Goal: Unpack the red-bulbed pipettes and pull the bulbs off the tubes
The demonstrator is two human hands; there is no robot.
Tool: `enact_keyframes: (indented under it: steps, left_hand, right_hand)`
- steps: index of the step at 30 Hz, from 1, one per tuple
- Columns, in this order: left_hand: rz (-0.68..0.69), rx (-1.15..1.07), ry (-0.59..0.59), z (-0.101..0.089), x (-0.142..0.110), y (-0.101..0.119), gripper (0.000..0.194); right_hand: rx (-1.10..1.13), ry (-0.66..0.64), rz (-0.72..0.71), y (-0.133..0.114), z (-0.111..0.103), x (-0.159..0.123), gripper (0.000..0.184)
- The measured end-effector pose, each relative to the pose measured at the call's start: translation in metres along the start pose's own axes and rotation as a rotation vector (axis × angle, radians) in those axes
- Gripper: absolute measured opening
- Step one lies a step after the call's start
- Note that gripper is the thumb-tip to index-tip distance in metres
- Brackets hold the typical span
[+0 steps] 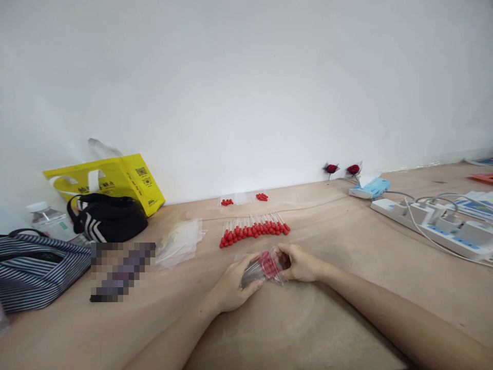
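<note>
Between my hands is a clear plastic bag [269,265] with several red-tipped thin sticks inside, tips pointing right. My left hand [235,281] grips the bag's left part, around the pale stick ends. At its right end, the fingers of my right hand [298,262] pinch the plastic; the fingertips are partly hidden. Just beyond lies a row of red-tipped sticks [254,230], tips toward me. Left of my hands rests a stack of clear plastic bags [180,242]. Against the wall lie two small filled bags with red tips [262,197].
On the left are a yellow tote bag [127,177], a black pouch [111,218], a bottle [50,221] and a striped bag [42,270]. To the right lie a white power strip [435,231] with cables and a blue tissue pack [370,188]. Two dark red flowers [353,169] stand by the wall.
</note>
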State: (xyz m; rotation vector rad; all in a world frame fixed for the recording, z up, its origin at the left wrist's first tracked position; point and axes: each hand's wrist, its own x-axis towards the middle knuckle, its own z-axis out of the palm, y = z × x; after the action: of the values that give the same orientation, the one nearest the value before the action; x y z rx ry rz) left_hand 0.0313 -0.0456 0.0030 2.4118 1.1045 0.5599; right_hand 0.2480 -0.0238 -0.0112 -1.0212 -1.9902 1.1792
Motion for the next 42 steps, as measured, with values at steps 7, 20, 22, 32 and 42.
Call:
enact_keyframes:
  steps: [7,20,22,32,42]
  left_hand:
    - [0.024,0.001,0.004,0.0,0.001,-0.001,0.05]
    - [-0.037,0.033,-0.052,-0.006,-0.002,-0.004,0.051]
    - [-0.039,0.037,-0.051,-0.005,-0.002,-0.005,0.051]
    - [-0.029,0.058,-0.07,-0.007,-0.001,-0.004,0.049]
    - [-0.048,0.07,-0.092,-0.009,-0.002,-0.004,0.05]
  right_hand:
    - [-0.048,-0.031,-0.047,0.005,0.0,0.002,0.026]
    - [0.054,-0.093,0.018,0.024,-0.05,-0.004,0.031]
    - [0.032,-0.082,-0.021,0.026,-0.05,-0.004,0.041]
    - [0.03,-0.124,-0.025,0.027,-0.047,-0.001,0.027]
    - [0.047,-0.052,0.073,0.045,-0.086,-0.011,0.043]
